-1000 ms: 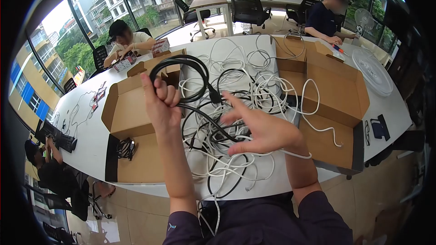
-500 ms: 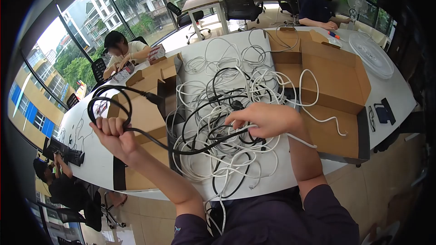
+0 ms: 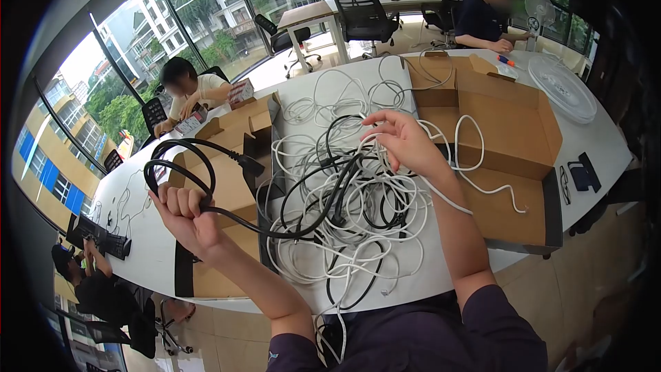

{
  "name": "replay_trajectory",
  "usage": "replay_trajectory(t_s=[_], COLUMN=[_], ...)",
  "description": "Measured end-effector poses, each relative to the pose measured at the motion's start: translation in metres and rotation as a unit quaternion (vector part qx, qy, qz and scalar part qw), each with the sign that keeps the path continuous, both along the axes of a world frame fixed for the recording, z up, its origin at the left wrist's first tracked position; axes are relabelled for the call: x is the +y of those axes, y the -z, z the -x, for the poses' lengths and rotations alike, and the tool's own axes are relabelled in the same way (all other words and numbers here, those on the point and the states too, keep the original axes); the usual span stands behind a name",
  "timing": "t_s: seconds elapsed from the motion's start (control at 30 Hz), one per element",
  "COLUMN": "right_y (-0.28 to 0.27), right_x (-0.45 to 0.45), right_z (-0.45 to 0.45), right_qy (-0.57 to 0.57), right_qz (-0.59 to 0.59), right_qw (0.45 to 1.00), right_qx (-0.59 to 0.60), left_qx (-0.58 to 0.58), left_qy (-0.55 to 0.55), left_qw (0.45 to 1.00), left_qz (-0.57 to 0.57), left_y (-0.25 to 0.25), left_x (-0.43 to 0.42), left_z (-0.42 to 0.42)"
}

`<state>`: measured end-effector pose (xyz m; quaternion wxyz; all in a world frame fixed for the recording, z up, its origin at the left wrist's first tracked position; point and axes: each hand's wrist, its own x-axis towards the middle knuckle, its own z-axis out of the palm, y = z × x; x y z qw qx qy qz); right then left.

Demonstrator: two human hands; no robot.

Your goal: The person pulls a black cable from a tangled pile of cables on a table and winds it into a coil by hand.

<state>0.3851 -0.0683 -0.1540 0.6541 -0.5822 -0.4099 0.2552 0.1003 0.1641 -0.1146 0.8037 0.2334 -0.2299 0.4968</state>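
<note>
My left hand [image 3: 184, 208] is closed around a black power cable [image 3: 206, 158], which loops above the fist with its dark plug hanging to the right. From the fist the cable runs down and right into a tangle of black and white cables [image 3: 344, 200] on the table. Above the tangle's right side, my right hand [image 3: 403, 141] has its fingers apart. White cable strands lie against or just behind its fingertips; whether they touch cannot be made out. Another white cable passes under the right wrist.
Open cardboard boxes stand left [image 3: 224, 196] and right [image 3: 509, 131] of the tangle on the white table [image 3: 303, 96]. A clear plastic reel [image 3: 561, 86], glasses [image 3: 564, 184] and a dark case [image 3: 584, 172] lie at right. Several people sit around; black chairs [image 3: 361, 17] stand behind.
My right hand has moved up and away from the black cable, and its fingers have spread. My left hand still grips the looped black cable, slightly lower and to the right in view.
</note>
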Motion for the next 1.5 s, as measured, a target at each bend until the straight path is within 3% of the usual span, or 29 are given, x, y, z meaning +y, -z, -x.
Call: replay_trajectory(t_s=[0.13,0.27,0.6,0.7,0.83,0.97,1.07,1.23,1.33,1.47,1.5], right_y=[-0.009,-0.013,-0.028,-0.018,0.013,0.038,0.040,0.038,0.048,0.054,0.064], right_x=[-0.004,-0.012,-0.034,-0.023,0.002,0.021,0.022,0.025,0.028,0.033,0.042], right_z=[0.001,0.004,0.009,-0.001,-0.018,-0.023,-0.016,0.001,0.002,0.009,0.004], right_qy=[-0.025,-0.022,-0.167,-0.091,0.066,0.061,0.048,0.010,-0.018,-0.138,-0.173], right_qz=[-0.078,-0.056,-0.155,-0.132,-0.037,0.055,0.164,0.160,0.186,0.264,0.252], right_qw=[0.992,0.998,0.971,0.987,0.982,0.988,0.952,0.936,0.890,0.867,0.830], right_qx=[0.091,0.001,0.075,0.021,-0.172,-0.127,-0.253,-0.312,-0.416,-0.398,-0.467], left_qx=[0.011,0.016,0.026,0.035,0.032,0.030,0.026,0.027,0.027,0.031,0.032], left_qy=[-0.014,-0.003,-0.017,-0.036,-0.033,-0.031,-0.025,-0.025,-0.025,-0.017,-0.017], left_qw=[1.000,1.000,0.999,0.999,0.999,0.999,0.999,0.999,0.999,0.999,0.999], left_qz=[-0.008,0.002,0.007,0.016,0.008,-0.003,-0.001,-0.002,-0.004,-0.023,-0.027], left_y=[0.003,0.000,-0.001,0.000,0.001,0.000,-0.001,0.000,-0.001,0.001,0.001], left_x=[-0.004,-0.010,-0.022,-0.021,-0.021,-0.020,-0.020,-0.020,-0.018,-0.016,-0.015], left_z=[-0.007,-0.014,-0.028,-0.030,-0.028,-0.028,-0.028,-0.026,-0.025,-0.023,-0.022])
